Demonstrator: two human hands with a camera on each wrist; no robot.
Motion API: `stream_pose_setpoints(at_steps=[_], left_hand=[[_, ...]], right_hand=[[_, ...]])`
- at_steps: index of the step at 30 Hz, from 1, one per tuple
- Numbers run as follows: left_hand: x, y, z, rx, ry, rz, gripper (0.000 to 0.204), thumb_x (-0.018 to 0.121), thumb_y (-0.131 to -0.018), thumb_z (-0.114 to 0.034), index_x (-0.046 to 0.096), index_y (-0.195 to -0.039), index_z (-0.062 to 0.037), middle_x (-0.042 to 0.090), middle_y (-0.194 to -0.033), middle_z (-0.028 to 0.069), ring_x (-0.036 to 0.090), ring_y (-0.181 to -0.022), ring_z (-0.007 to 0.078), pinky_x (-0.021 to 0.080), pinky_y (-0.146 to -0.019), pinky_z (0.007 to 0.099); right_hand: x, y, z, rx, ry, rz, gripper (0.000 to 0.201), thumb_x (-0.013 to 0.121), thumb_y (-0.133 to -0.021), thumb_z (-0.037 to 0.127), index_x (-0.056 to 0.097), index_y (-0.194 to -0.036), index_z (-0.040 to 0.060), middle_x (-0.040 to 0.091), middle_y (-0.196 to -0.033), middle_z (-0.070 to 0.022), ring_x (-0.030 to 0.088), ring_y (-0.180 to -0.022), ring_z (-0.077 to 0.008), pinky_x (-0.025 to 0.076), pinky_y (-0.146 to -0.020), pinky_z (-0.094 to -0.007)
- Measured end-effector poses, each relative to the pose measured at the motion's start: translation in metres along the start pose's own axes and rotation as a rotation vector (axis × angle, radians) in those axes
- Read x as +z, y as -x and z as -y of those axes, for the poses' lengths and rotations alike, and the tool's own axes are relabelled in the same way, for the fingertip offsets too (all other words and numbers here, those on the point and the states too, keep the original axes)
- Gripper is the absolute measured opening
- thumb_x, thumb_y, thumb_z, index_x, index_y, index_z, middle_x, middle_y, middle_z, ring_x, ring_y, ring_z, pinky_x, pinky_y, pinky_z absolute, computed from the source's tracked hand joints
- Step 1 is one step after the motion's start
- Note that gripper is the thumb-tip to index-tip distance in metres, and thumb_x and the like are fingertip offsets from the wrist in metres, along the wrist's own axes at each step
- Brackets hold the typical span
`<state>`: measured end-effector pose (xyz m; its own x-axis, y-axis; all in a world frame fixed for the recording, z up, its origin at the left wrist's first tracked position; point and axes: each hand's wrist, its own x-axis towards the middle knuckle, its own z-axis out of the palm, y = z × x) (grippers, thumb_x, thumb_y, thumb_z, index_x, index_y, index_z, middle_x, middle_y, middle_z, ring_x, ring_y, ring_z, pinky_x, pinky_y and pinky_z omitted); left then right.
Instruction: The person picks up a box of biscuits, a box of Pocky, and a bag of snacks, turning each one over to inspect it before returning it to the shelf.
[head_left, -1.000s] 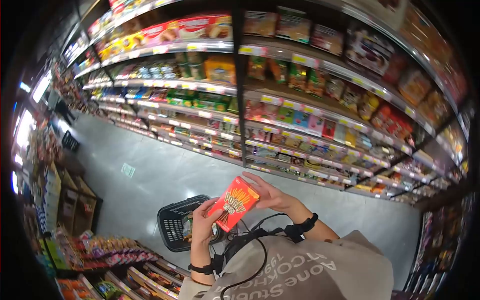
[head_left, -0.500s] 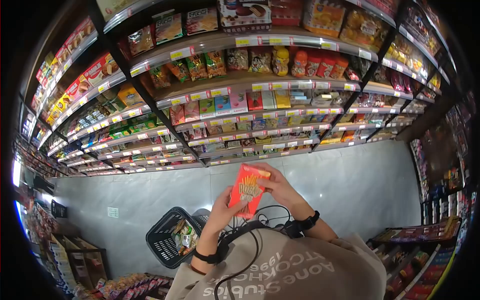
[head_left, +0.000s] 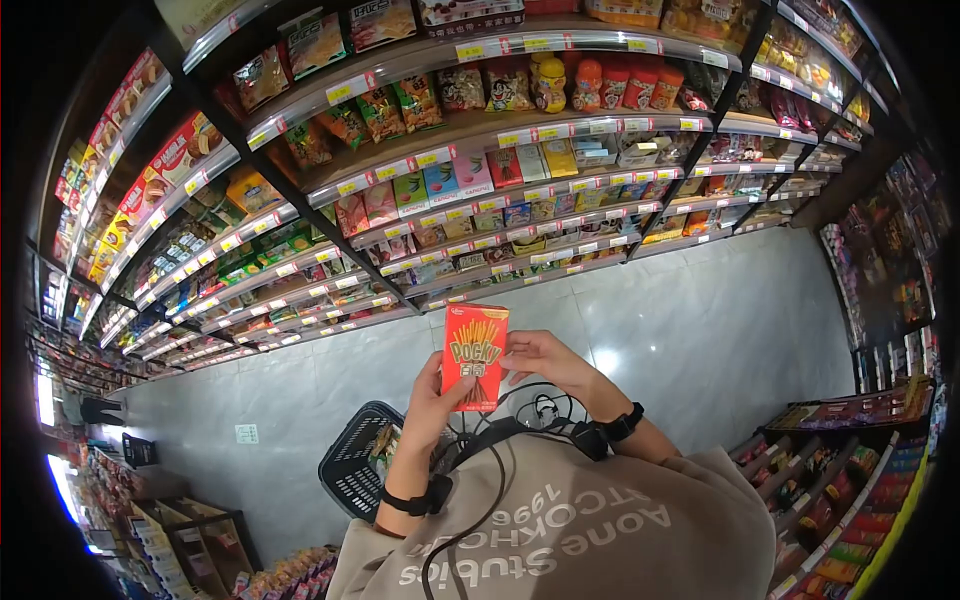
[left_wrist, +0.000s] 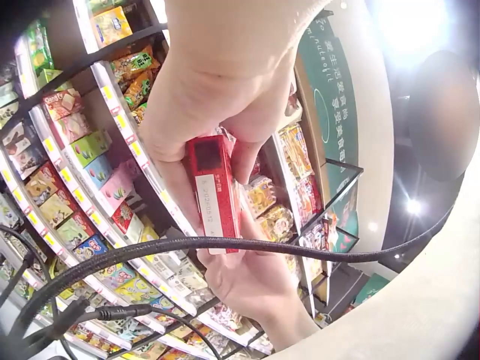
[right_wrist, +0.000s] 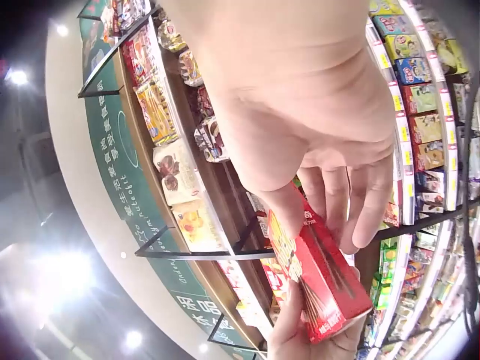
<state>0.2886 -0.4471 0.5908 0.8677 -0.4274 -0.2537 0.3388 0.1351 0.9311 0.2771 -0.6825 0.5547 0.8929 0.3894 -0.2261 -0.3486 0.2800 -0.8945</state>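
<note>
A red Pocky box [head_left: 475,344] is held upright in front of my chest, its printed face toward me. My left hand [head_left: 437,393] grips its left edge and lower part, with the thumb on the front. My right hand [head_left: 541,357] holds the right edge with its fingertips. In the left wrist view the box's [left_wrist: 213,191] narrow red side shows between both hands. The right wrist view shows the box [right_wrist: 319,277] below my right hand's fingers [right_wrist: 341,196], with the left hand [right_wrist: 309,332] under it.
Snack shelves [head_left: 480,180] with yellow price tags run across the aisle ahead. A black shopping basket [head_left: 360,460] with packets in it sits on the grey floor [head_left: 700,320] at my lower left. More racks [head_left: 850,470] stand to my right.
The box has turned from tilted to upright and faces me squarely. My head has swung right and up, so the shelves now fill the view ahead.
</note>
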Motion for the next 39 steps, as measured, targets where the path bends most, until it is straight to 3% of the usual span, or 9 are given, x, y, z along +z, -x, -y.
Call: stream_pose_setpoints(at_steps=[2,5,8,15,24,27,31,39], left_hand=[[-0.017,0.002,0.002,0.005,0.019,0.015,0.041,0.067,-0.094,-0.004,0.048,-0.130,0.0013,0.067,-0.116,0.0115,0.067,-0.103,0.0157,0.056,-0.088,0.0297],[-0.036,0.007,-0.016,-0.131,-0.015,0.047,0.041,0.065,-0.095,-0.003,0.047,-0.132,0.0007,0.068,-0.115,0.0129,0.067,-0.103,0.0158,0.055,-0.089,0.0298],[-0.055,0.006,-0.008,-0.024,0.054,0.082,0.042,0.063,-0.096,-0.002,0.046,-0.134,0.0002,0.068,-0.114,0.0136,0.067,-0.103,0.0159,0.055,-0.090,0.0296],[-0.100,0.008,-0.006,-0.012,0.127,0.093,0.043,0.063,-0.096,-0.003,0.046,-0.135,0.0001,0.068,-0.118,0.0145,0.067,-0.105,0.0179,0.054,-0.093,0.0309],[-0.137,0.006,-0.006,-0.017,0.115,0.183,0.042,0.062,-0.097,-0.004,0.047,-0.135,-0.0007,0.068,-0.118,0.0145,0.069,-0.101,0.0207,0.062,-0.073,0.0346],[-0.141,0.005,-0.012,-0.050,0.126,0.226,0.042,0.062,-0.096,-0.004,0.047,-0.136,-0.0009,0.068,-0.119,0.0142,0.069,-0.103,0.0204,0.060,-0.079,0.0341],[-0.145,0.007,-0.014,0.007,0.161,0.104,0.045,0.063,-0.095,-0.003,0.046,-0.137,-0.0012,0.067,-0.121,0.0135,0.068,-0.108,0.0195,0.055,-0.091,0.0327],[-0.125,-0.002,-0.027,0.026,0.136,-0.009,0.047,0.063,-0.095,-0.003,0.045,-0.138,-0.0009,0.067,-0.122,0.0136,0.068,-0.107,0.0195,0.057,-0.089,0.0334]], right_hand=[[0.014,-0.007,0.001,0.007,0.025,-0.015,0.031,0.065,-0.097,0.017,0.062,-0.124,0.0014,0.069,-0.113,-0.0063,0.066,-0.102,-0.0150,0.057,-0.079,-0.0305],[0.028,-0.023,-0.005,0.002,-0.030,-0.141,0.031,0.065,-0.097,0.017,0.062,-0.124,0.0015,0.069,-0.112,-0.0064,0.066,-0.101,-0.0148,0.057,-0.079,-0.0305],[0.044,-0.034,-0.008,-0.056,-0.012,-0.210,0.035,0.067,-0.096,0.020,0.062,-0.126,0.0031,0.068,-0.115,-0.0059,0.066,-0.101,-0.0139,0.055,-0.078,-0.0294],[0.086,-0.047,-0.014,-0.057,0.071,-0.225,0.039,0.068,-0.095,0.018,0.059,-0.130,0.0019,0.067,-0.113,-0.0060,0.065,-0.102,-0.0144,0.054,-0.077,-0.0289],[0.128,-0.042,-0.050,-0.049,0.065,-0.272,0.036,0.067,-0.096,0.018,0.060,-0.127,0.0004,0.068,-0.110,-0.0066,0.065,-0.096,-0.0139,0.054,-0.078,-0.0279],[0.124,-0.032,-0.046,0.003,0.100,-0.301,0.033,0.065,-0.097,0.019,0.062,-0.124,0.0008,0.070,-0.110,-0.0076,0.065,-0.095,-0.0141,0.053,-0.078,-0.0282],[0.106,-0.027,-0.037,0.014,0.113,-0.312,0.032,0.063,-0.099,0.020,0.062,-0.125,0.0009,0.070,-0.110,-0.0095,0.066,-0.096,-0.0146,0.054,-0.079,-0.0284],[0.072,-0.082,-0.007,-0.043,0.138,-0.075,0.037,0.065,-0.097,0.015,0.058,-0.130,0.0002,0.069,-0.114,-0.0091,0.065,-0.100,-0.0144,0.054,-0.082,-0.0298]])
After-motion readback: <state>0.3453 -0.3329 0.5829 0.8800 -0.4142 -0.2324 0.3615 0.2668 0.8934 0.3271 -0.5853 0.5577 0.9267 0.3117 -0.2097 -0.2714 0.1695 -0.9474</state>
